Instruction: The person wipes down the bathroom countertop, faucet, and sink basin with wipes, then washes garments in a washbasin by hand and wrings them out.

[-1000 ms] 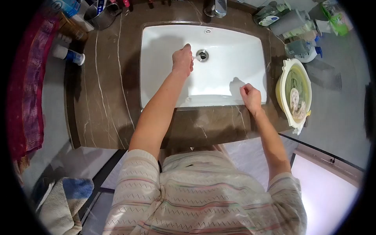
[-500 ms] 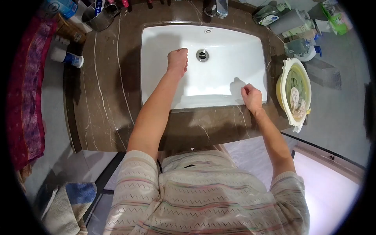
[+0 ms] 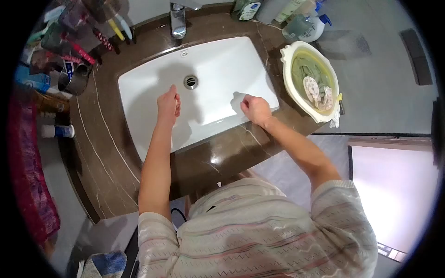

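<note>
My left hand (image 3: 168, 104) is over the left half of the white sink (image 3: 227, 60), a short way to the near left of the drain (image 3: 190, 82). Its fingers are curled closed with the thumb on top, and no object shows in it. Above the sink's near right corner hovers my right hand (image 3: 256, 111), also curled closed, with nothing visible between the fingers. Dark shadows of both hands fall on the basin. The faucet (image 3: 178, 23) stands behind the sink.
Right of the sink, a white-rimmed yellow basin (image 3: 288, 76) holds greenish cloth and patterned pale items. Bottles, including a blue-pump bottle (image 3: 311, 28), line the back right. A metal cup (image 3: 74, 79), toothbrushes and a white-and-blue tube (image 3: 58, 131) stand left on the brown counter (image 3: 109, 185).
The view has tilted and swung, so the sink appears further left. My left hand has drawn slightly back from the drain toward me. Both hands stay closed.
</note>
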Demonstrator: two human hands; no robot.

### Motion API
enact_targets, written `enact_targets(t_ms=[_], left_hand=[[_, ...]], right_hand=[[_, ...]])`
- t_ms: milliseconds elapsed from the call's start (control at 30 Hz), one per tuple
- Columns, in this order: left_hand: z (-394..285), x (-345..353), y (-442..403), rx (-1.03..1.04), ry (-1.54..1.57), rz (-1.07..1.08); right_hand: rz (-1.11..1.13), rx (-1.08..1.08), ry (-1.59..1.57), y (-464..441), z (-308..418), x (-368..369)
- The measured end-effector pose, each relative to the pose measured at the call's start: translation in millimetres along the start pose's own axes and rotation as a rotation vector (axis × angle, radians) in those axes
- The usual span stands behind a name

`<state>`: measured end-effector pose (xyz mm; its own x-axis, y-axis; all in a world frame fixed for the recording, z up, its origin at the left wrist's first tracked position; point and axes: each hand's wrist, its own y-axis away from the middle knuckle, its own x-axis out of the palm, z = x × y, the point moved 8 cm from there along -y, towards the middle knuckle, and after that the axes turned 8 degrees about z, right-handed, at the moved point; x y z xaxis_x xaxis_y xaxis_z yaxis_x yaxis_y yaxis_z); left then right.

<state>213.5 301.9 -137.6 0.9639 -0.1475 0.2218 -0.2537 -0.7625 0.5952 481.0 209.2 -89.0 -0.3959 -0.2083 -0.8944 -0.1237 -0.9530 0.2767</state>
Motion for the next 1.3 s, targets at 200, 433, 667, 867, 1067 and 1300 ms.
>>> enact_targets(t_ms=[200,433,667,867,1067,1300], left_hand=[[5.5,38.2,15.1,-0.021,-0.235,0.080],[6.3,69.1,43.8,0.175,-0.597,0.042],[31.8,56.4,65.5,0.362,-0.717,-0.226],[36.7,48.5,77.9,0.392,-0.638,-0.328],[44.3,41.6,73.1,0.301,-0.419,-0.283],[26.7,79.2,51.5,0.494,-0.685,-0.301]], right_hand=[[0.049,-0.027,-0.078,3.9,1.5,-2.8],[0.062,-0.138,-0.146,5.0,-1.3,4.8],[-0.013,-0.322,-0.255,11.6,5.7,-1.8],[-0.168,-0.673,-0.357,55.5,22.4,-30.0],[-0.077,-0.721,-0.545,173.0,-51.3,-115.7],[0.207,0.311,-1.284,191.0,-255.5,-102.7]])
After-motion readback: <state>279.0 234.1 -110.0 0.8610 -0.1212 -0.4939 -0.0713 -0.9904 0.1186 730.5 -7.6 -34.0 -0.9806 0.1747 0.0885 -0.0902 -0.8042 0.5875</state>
